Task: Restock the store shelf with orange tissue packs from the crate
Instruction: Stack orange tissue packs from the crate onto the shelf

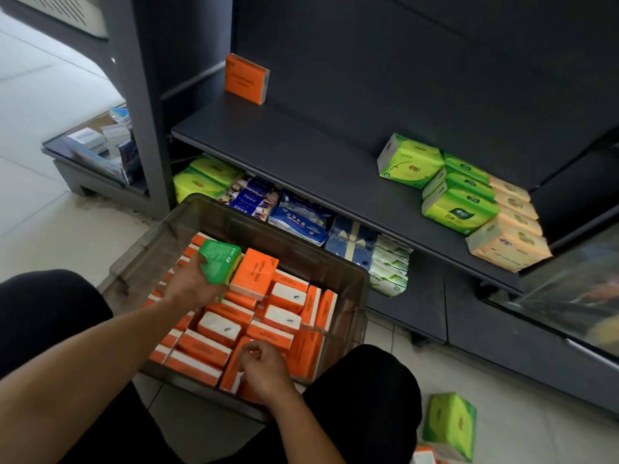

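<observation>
A: Orange tissue packs (234, 333) fill the crate (348, 272). Left hand (191, 283)?
B: Arm stretched over the crate, fingers gripping a green pack (219, 261).
A: Right hand (264, 366)?
B: Curled, pinching a pack's edge at the near wall.

Glossy plastic-wrapped orange packs (214, 329) fill a translucent smoky plastic crate (288, 242) beside matt shelf (301, 152).

Crate (338, 279) of orange tissue packs (214, 329); left hand (191, 283) grips green pack (219, 261); right hand (264, 366) among packs; one orange pack (246, 78) upright on shelf (301, 155).
</observation>
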{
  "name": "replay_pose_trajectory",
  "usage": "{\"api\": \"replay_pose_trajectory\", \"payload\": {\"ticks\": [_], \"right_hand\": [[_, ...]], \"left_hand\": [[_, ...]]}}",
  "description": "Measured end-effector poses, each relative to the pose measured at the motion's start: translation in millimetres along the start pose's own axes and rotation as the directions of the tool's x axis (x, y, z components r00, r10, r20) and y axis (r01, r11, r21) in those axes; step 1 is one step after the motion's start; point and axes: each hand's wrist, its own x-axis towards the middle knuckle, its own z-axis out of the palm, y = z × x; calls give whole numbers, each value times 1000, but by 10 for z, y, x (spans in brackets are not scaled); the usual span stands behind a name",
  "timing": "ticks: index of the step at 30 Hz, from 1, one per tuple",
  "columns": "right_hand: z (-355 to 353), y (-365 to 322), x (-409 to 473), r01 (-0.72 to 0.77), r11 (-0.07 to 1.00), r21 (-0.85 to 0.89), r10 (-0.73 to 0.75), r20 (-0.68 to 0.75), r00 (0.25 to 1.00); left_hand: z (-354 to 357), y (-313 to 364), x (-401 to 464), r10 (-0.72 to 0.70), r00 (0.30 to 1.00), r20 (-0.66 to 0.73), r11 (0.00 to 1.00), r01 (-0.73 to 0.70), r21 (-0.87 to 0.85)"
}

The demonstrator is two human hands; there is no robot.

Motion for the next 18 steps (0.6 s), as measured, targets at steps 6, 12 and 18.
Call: {"api": "replay_pose_trajectory", "payload": {"ticks": [6,12,18], "right_hand": [[80,-75,38,0,999,52,-2,44,999],[-26,-213,33,108,949,298,-72,-128,989],[-408,-469,-115,216,691,690,-51,-252,966]], "left_hand": [[-336,41,-49,-64,981,186,690,178,-701],[-565,221,-200,194,833,519,533,355,-768],[-461,509,-478,336,678,654,566,409,-715]]}}
